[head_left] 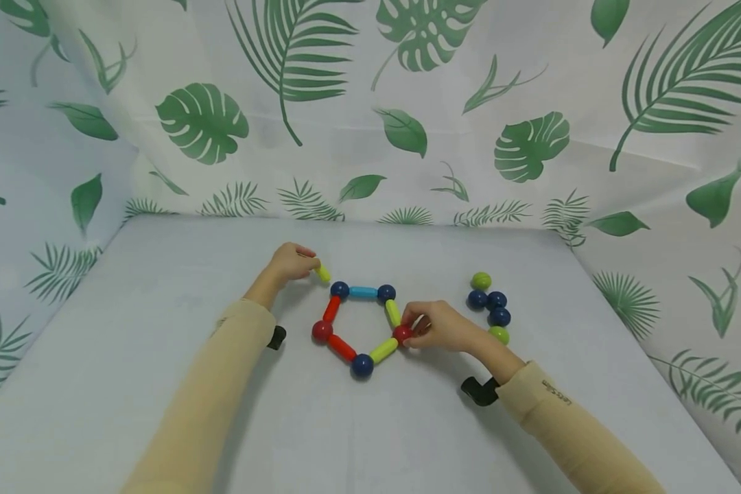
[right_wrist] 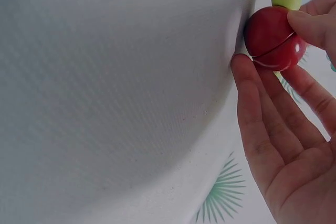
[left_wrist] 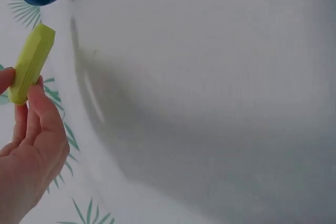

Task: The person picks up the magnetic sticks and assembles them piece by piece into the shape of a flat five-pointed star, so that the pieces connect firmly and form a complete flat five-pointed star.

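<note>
On the table lies a five-sided ring of balls and short rods. Its top rod (head_left: 363,292) is light blue, between two dark blue balls. Two red rods (head_left: 342,348) run down the left through a red ball (head_left: 322,332) to a dark blue ball (head_left: 361,366). Yellow-green rods (head_left: 383,350) form the right side. My left hand (head_left: 291,263) pinches a loose yellow-green rod (left_wrist: 32,64) between thumb and fingers, just outside the ring's upper left ball (head_left: 339,290). With thumb and fingers, my right hand (head_left: 441,326) holds the ring's right red ball (right_wrist: 274,38).
Right of the ring sits a cluster of dark blue balls (head_left: 497,300) with a green ball (head_left: 481,280) above and another green ball (head_left: 499,335) below. Behind the white table (head_left: 160,309) hangs a leaf-printed cloth (head_left: 346,158), which also covers both sides.
</note>
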The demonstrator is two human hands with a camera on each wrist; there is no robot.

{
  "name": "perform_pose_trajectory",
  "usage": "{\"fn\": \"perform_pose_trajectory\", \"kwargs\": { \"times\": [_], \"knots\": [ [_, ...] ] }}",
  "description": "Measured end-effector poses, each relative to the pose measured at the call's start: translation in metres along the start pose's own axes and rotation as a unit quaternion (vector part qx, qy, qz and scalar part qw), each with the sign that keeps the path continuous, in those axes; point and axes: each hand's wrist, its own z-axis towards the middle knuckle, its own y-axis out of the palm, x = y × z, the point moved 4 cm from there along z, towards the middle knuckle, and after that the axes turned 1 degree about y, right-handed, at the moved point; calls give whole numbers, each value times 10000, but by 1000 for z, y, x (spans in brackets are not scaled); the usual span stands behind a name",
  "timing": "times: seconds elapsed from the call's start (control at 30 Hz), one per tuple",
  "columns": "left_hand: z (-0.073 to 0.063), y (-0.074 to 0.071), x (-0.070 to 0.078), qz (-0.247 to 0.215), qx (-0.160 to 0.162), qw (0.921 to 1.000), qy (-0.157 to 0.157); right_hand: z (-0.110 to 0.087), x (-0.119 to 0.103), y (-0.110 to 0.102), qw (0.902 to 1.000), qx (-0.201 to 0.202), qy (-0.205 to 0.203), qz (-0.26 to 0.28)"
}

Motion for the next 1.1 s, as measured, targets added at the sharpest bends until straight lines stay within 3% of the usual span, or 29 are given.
{"fn": "perform_pose_trajectory", "kwargs": {
  "times": [0.1,0.27,0.5,0.73,0.87,0.97,1.1],
  "knots": [
    [1,5,0,-437,-12,9990,-130,-1,-1,0,10000,-40,-62,-66],
    [6,20,7,-990,-141,9950,-55,-2,-1,0,9999,-10,-111,-66],
    [15,43,14,-929,-127,9956,-70,-3,2,0,9999,0,-117,35],
    [23,52,17,-863,-59,9962,-37,-3,4,0,9999,59,-107,57],
    [21,53,17,-404,-317,9986,-91,-3,3,1,9998,24,-143,110],
    [16,53,19,389,-606,9974,-30,-2,3,2,9998,26,-132,117],
    [7,52,22,1547,-1072,9820,156,-1,4,1,9999,60,-66,112]
  ]
}}
